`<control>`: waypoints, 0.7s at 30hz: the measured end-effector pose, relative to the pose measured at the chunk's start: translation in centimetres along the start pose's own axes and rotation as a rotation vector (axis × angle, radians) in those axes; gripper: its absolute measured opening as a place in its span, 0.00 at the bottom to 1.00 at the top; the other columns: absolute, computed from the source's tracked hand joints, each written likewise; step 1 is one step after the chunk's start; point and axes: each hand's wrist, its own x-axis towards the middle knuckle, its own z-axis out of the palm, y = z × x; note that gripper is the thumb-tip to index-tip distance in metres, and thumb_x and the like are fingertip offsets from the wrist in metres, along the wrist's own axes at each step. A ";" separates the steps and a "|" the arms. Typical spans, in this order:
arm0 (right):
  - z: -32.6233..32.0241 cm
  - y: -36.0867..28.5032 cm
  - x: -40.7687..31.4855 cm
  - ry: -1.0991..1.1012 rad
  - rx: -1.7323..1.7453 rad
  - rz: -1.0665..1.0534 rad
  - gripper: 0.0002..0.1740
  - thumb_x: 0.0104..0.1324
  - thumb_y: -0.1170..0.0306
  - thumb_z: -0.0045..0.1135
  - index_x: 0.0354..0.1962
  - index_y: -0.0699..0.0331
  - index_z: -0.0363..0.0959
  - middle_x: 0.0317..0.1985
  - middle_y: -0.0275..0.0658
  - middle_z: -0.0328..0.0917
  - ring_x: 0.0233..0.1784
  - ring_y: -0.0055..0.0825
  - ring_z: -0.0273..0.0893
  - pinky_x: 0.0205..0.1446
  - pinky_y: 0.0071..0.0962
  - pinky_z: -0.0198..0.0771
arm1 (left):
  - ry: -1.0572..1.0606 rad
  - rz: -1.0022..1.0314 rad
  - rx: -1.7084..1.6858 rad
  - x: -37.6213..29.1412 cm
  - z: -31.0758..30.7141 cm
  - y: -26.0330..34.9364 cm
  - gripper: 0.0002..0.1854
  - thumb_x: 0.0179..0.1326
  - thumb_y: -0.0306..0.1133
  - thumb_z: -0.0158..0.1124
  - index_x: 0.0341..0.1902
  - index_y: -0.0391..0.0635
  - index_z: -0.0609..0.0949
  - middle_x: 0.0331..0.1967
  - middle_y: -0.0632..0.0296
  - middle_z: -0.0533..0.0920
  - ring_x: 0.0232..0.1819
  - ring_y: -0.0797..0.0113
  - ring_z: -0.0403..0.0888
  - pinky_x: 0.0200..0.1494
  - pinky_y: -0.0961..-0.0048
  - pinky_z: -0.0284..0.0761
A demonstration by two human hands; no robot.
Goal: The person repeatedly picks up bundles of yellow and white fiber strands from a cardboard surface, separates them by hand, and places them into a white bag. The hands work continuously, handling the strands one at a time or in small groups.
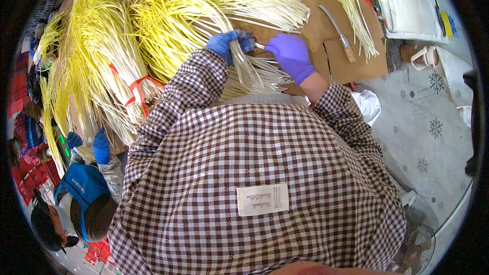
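Long yellow leafy stalks with white stems, perhaps yellow chives, lie in heaps over the cardboard-covered table. My left hand (231,44), in a blue glove, is closed around a small bunch of stalks (241,63), whose white ends hang toward me. Just right of it, my right hand (288,53), in a purple glove, pinches a thin white stem between its fingertips. More pale stems (269,74) lie beneath both hands. Beyond them rests a loose pile (267,4) with its white ends to the right. A curved knife (336,26) with a wooden handle lies on the cardboard (363,65).
A bundle tied with red tape (139,88) lies at left. A few stalks (357,15) lie right of the knife. Plastic-wrapped trays (410,4) and a white-handled cup (424,58) are at upper right. A co-worker (86,202) in blue gloves works at lower left; a fan (414,250) stands lower right.
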 end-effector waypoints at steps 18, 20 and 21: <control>-5.7 4.2 -35.1 -0.957 0.209 0.511 0.16 0.61 0.69 0.54 0.46 0.63 0.79 0.37 0.44 0.82 0.32 0.33 0.81 0.41 0.32 0.74 | -0.038 -0.008 -0.048 -0.2 -1.1 -0.2 0.15 0.64 0.29 0.52 0.49 0.29 0.72 0.51 0.39 0.77 0.50 0.44 0.79 0.54 0.51 0.78; -5.8 5.4 -31.5 -0.889 0.219 0.452 0.15 0.60 0.68 0.55 0.44 0.61 0.80 0.38 0.45 0.82 0.35 0.38 0.81 0.43 0.35 0.74 | -0.004 0.002 -0.036 -0.4 -0.9 -0.4 0.15 0.64 0.29 0.52 0.49 0.30 0.73 0.50 0.40 0.78 0.50 0.43 0.79 0.54 0.50 0.78; -6.1 5.9 -28.3 -0.862 0.204 0.446 0.14 0.60 0.67 0.55 0.43 0.60 0.81 0.39 0.46 0.82 0.37 0.40 0.81 0.45 0.37 0.73 | 0.000 0.015 -0.053 -0.5 -0.9 -0.5 0.15 0.64 0.29 0.53 0.49 0.30 0.73 0.50 0.40 0.78 0.50 0.43 0.79 0.54 0.50 0.77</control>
